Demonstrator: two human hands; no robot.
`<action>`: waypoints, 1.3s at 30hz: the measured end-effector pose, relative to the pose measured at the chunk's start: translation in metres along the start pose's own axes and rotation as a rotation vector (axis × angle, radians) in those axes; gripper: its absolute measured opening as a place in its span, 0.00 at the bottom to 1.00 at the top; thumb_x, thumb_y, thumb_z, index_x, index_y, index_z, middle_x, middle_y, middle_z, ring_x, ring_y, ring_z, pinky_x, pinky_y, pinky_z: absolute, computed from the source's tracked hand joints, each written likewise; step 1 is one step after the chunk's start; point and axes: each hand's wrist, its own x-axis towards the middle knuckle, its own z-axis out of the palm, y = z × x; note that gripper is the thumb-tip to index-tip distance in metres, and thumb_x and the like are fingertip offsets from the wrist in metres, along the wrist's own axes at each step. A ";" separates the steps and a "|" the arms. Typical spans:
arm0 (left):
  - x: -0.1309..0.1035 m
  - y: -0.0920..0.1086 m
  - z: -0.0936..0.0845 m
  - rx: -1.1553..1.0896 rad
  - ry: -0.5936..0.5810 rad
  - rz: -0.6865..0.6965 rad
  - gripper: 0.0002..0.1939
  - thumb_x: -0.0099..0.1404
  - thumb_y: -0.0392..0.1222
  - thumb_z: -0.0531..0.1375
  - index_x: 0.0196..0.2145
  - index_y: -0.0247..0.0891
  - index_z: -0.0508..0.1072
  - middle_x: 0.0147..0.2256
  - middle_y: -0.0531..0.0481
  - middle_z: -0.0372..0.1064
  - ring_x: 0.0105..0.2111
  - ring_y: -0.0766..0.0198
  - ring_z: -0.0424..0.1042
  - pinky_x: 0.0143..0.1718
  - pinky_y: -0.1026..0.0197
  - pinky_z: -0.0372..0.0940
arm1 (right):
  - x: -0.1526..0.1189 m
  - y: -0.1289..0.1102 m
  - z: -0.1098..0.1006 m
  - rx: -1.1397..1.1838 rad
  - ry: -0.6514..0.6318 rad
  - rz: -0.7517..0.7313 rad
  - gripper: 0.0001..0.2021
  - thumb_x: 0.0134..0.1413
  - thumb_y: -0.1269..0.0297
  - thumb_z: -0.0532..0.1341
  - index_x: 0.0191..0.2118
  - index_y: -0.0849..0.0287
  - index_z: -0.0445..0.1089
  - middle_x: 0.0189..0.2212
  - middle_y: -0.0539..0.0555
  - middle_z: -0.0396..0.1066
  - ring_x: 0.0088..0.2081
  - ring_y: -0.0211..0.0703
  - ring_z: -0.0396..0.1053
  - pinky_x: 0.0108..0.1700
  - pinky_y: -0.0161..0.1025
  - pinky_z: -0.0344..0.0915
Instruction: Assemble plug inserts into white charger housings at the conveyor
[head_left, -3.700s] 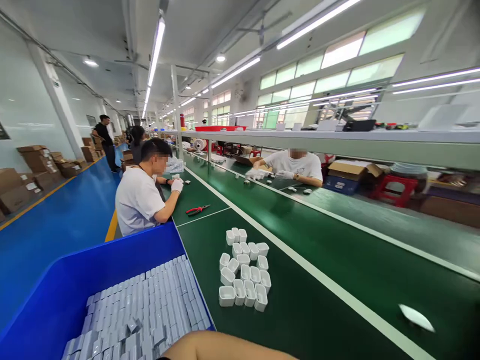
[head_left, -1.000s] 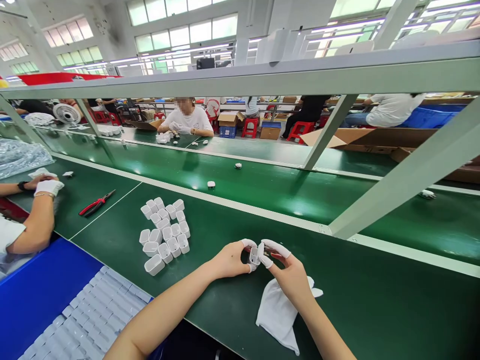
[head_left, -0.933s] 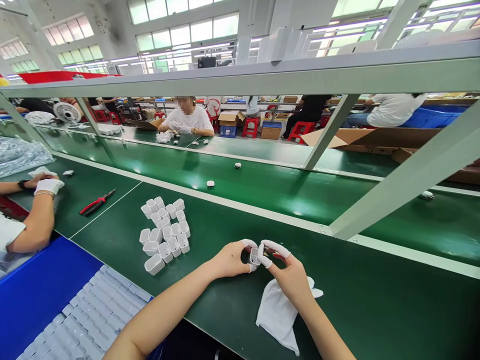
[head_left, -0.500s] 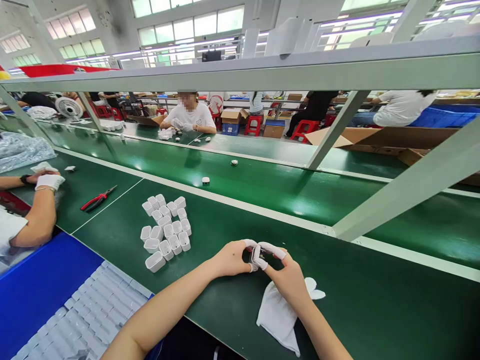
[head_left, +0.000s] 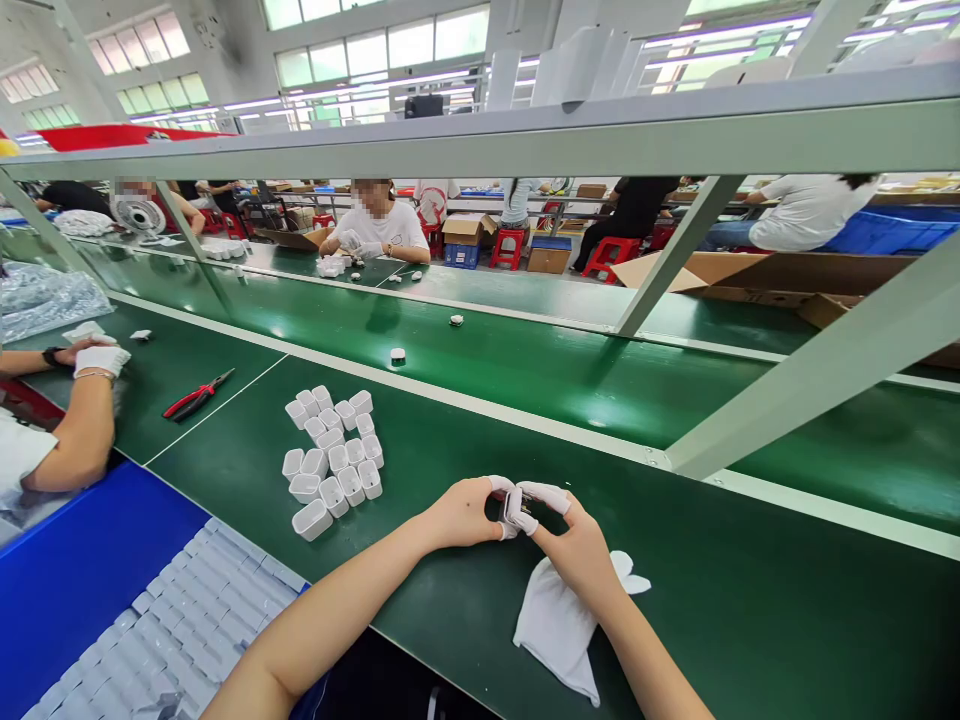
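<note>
Pinching with left hand [head_left: 465,512] and right hand [head_left: 576,537] a small white piece [head_left: 514,508], gripped narrowly from opposite sides; too small to tell one part from two. Best to hold it square between the two hands, press evenly and lightly, and leave its edges in plain view. On the tabletop [head_left: 442,425], see cups [head_left: 338,458] to the left of the left hand and a glove [head_left: 551,615] partly under the right wrist.
</note>
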 end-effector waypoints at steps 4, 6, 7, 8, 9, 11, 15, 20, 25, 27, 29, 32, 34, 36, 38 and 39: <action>0.001 -0.002 0.000 0.011 0.003 0.009 0.19 0.54 0.41 0.64 0.45 0.40 0.71 0.43 0.50 0.74 0.42 0.58 0.73 0.45 0.59 0.65 | 0.000 -0.002 -0.003 -0.059 0.011 -0.079 0.17 0.53 0.54 0.62 0.48 0.52 0.72 0.44 0.55 0.72 0.47 0.53 0.68 0.50 0.52 0.64; 0.002 -0.003 0.000 0.023 0.002 0.009 0.19 0.55 0.41 0.64 0.45 0.40 0.72 0.43 0.50 0.74 0.42 0.58 0.73 0.45 0.59 0.65 | 0.000 -0.002 -0.004 -0.097 -0.006 -0.131 0.17 0.55 0.55 0.62 0.49 0.53 0.72 0.43 0.55 0.72 0.46 0.53 0.68 0.49 0.52 0.64; 0.002 -0.004 0.000 0.031 0.001 0.008 0.19 0.55 0.41 0.63 0.45 0.40 0.72 0.43 0.50 0.74 0.42 0.58 0.73 0.44 0.59 0.65 | 0.000 -0.002 -0.004 -0.110 -0.014 -0.152 0.17 0.55 0.56 0.62 0.49 0.53 0.72 0.43 0.55 0.73 0.46 0.53 0.68 0.49 0.52 0.65; 0.002 -0.004 0.000 0.036 0.001 0.007 0.18 0.55 0.42 0.63 0.45 0.40 0.72 0.43 0.50 0.74 0.41 0.58 0.73 0.44 0.59 0.65 | 0.000 -0.002 -0.004 -0.118 -0.016 -0.169 0.16 0.55 0.56 0.62 0.49 0.53 0.72 0.42 0.55 0.73 0.46 0.53 0.68 0.48 0.52 0.65; 0.002 -0.004 0.001 0.040 0.002 0.007 0.18 0.55 0.42 0.63 0.45 0.40 0.72 0.42 0.50 0.74 0.41 0.58 0.73 0.44 0.59 0.65 | 0.000 -0.002 -0.003 -0.120 -0.011 -0.179 0.16 0.55 0.56 0.62 0.48 0.53 0.72 0.42 0.55 0.73 0.45 0.53 0.68 0.48 0.52 0.65; 0.002 -0.005 0.001 0.041 0.006 0.004 0.18 0.55 0.42 0.63 0.45 0.40 0.72 0.43 0.50 0.74 0.42 0.58 0.73 0.44 0.59 0.65 | -0.001 -0.001 0.000 -0.118 0.013 -0.181 0.16 0.55 0.56 0.62 0.48 0.54 0.72 0.43 0.56 0.73 0.46 0.53 0.68 0.48 0.52 0.65; 0.002 -0.005 0.002 0.037 0.014 -0.001 0.20 0.54 0.42 0.63 0.46 0.40 0.71 0.44 0.49 0.74 0.43 0.57 0.73 0.46 0.58 0.65 | -0.001 -0.004 0.004 -0.111 0.032 -0.135 0.15 0.54 0.56 0.61 0.47 0.53 0.71 0.45 0.55 0.72 0.48 0.53 0.67 0.50 0.52 0.65; 0.002 -0.005 0.003 0.027 0.014 -0.002 0.21 0.54 0.40 0.63 0.47 0.40 0.71 0.44 0.49 0.74 0.43 0.57 0.73 0.47 0.57 0.66 | 0.000 -0.008 0.002 -0.109 -0.079 -0.035 0.16 0.53 0.56 0.61 0.47 0.52 0.69 0.45 0.54 0.71 0.47 0.53 0.67 0.51 0.53 0.64; 0.000 -0.004 0.004 0.023 0.076 -0.008 0.23 0.53 0.38 0.64 0.48 0.41 0.69 0.44 0.49 0.73 0.44 0.57 0.72 0.48 0.56 0.66 | 0.002 -0.005 0.003 0.052 -0.108 0.133 0.26 0.48 0.51 0.63 0.52 0.53 0.65 0.46 0.56 0.72 0.47 0.53 0.69 0.53 0.56 0.64; 0.000 -0.003 0.004 0.004 0.149 0.016 0.25 0.53 0.38 0.64 0.50 0.42 0.68 0.47 0.49 0.71 0.46 0.57 0.71 0.50 0.55 0.65 | 0.004 -0.008 0.003 0.239 -0.089 0.211 0.30 0.45 0.46 0.65 0.53 0.55 0.66 0.47 0.59 0.72 0.48 0.55 0.70 0.53 0.56 0.65; -0.001 -0.001 0.006 -0.023 0.212 0.070 0.25 0.54 0.37 0.64 0.50 0.42 0.67 0.49 0.48 0.69 0.47 0.58 0.70 0.52 0.54 0.65 | 0.005 -0.014 0.002 0.436 -0.108 0.262 0.30 0.44 0.44 0.66 0.51 0.56 0.69 0.46 0.61 0.73 0.49 0.56 0.71 0.53 0.55 0.67; -0.001 0.000 0.010 -0.100 0.230 0.148 0.25 0.53 0.33 0.63 0.50 0.43 0.68 0.53 0.46 0.63 0.47 0.59 0.69 0.49 0.55 0.67 | 0.005 -0.023 0.002 0.588 -0.109 0.287 0.24 0.43 0.46 0.68 0.44 0.57 0.74 0.42 0.60 0.76 0.46 0.58 0.73 0.52 0.55 0.68; 0.000 -0.001 0.014 -0.206 0.209 0.145 0.29 0.52 0.34 0.64 0.52 0.42 0.65 0.56 0.43 0.59 0.47 0.59 0.69 0.47 0.55 0.69 | 0.004 -0.025 0.004 0.609 -0.045 0.294 0.22 0.41 0.49 0.69 0.41 0.57 0.75 0.39 0.59 0.77 0.44 0.58 0.74 0.51 0.55 0.69; 0.001 -0.002 0.017 -0.346 0.184 0.073 0.34 0.52 0.35 0.66 0.56 0.40 0.62 0.56 0.40 0.60 0.49 0.57 0.68 0.47 0.53 0.69 | 0.004 -0.025 0.007 0.600 0.004 0.292 0.20 0.40 0.51 0.69 0.40 0.57 0.75 0.38 0.58 0.77 0.42 0.57 0.75 0.50 0.55 0.69; 0.003 -0.003 0.018 -0.447 0.183 -0.039 0.35 0.52 0.36 0.66 0.56 0.37 0.62 0.52 0.39 0.65 0.50 0.55 0.69 0.49 0.51 0.68 | 0.003 -0.024 0.010 0.585 0.028 0.285 0.19 0.40 0.54 0.68 0.40 0.57 0.76 0.38 0.58 0.77 0.41 0.56 0.75 0.50 0.54 0.69; 0.004 -0.004 0.018 -0.461 0.188 -0.090 0.33 0.52 0.37 0.66 0.55 0.36 0.63 0.50 0.39 0.67 0.49 0.55 0.69 0.50 0.50 0.68 | 0.003 -0.023 0.011 0.578 0.034 0.284 0.18 0.41 0.55 0.67 0.40 0.58 0.76 0.38 0.58 0.77 0.40 0.55 0.75 0.49 0.53 0.70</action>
